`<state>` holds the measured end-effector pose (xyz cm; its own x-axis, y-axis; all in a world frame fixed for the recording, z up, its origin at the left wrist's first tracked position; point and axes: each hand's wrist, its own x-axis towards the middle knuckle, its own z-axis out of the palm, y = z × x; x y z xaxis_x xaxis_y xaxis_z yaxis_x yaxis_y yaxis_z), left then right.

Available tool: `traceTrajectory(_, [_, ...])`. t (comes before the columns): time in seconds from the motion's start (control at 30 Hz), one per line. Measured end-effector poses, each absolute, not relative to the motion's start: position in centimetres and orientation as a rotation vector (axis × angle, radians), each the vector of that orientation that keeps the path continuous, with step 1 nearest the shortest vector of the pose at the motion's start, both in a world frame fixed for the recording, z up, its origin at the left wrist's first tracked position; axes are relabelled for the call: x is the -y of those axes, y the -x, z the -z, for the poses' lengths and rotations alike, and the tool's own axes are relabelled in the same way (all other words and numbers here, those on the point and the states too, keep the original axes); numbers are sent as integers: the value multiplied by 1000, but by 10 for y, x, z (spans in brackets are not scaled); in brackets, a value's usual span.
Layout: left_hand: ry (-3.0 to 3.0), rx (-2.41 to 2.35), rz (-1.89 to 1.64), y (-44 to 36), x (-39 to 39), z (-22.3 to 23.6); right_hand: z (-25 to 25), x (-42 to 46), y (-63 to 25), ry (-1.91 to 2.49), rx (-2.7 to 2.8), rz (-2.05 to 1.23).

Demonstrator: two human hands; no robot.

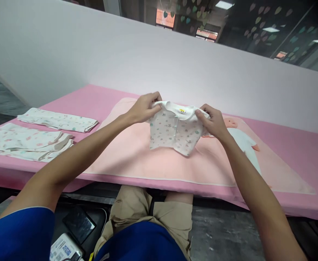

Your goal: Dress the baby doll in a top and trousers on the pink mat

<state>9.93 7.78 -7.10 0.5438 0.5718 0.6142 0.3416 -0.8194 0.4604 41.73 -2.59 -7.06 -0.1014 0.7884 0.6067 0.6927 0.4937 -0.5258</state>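
At the far left of the pink-covered counter (284,134), a stack of printed cloths (25,141) lay near the front edge, white with small pink and green motifs and tan trim along its right-hand end. Just behind it lay a long folded cloth (58,119), white with a scattered print, set at a slant. Below the counter, on a black surface, were a dark flat device (79,224) and a white box (65,248) with blue lettering. To the right of the cloths, the left hand (148,106) pinched one shoulder of a small white shirt (174,130), its grip closed on the fabric between thumb and fingers. The shirt hung between the two hands above a pale pink mat (137,163), neckline up, a yellow mark inside the collar, a line of fastenings down its front and tiny prints over the body; a shadow fell on the mat beneath. The right hand (210,119) had its grip closed on the other shoulder, thumb toward the collar. Beyond that hand, the mat showed a white bird figure (240,139) with orange parts, partly covered by the right forearm.
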Motion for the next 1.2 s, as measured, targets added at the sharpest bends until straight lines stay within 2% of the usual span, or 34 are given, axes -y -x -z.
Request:
traceTrajectory(0.13, [-2470, -686, -1396, -102, -54, 34, 40, 41, -408, 1139, 1706, 64])
traceTrajectory(0.37, [-2461, -857, -1268, -104, -53, 12, 35, 35, -399, 1301, 1626, 63])
traceTrajectory(0.5, [-2465, -920, -1171, -97, -53, 15, 41, 40, -395, 1385, 1676, -91])
traceTrajectory(0.73, [-2369, -985, -1079, -92, -52, 29, 43, 49, -384, 1412, 1665, -637])
traceTrajectory(0.83, [-2313, -983, -1093, -93, -62, 39, 50, 41, -380, 1389, 1656, -763])
traceTrajectory(1.07, [-2241, -935, -1088, -90, -80, 42, 53, 25, -371, 1370, 1605, -484])
traceTrajectory(1.2, [-2251, -965, -988, -87, -85, 37, 51, 22, -375, 1416, 1715, -441])
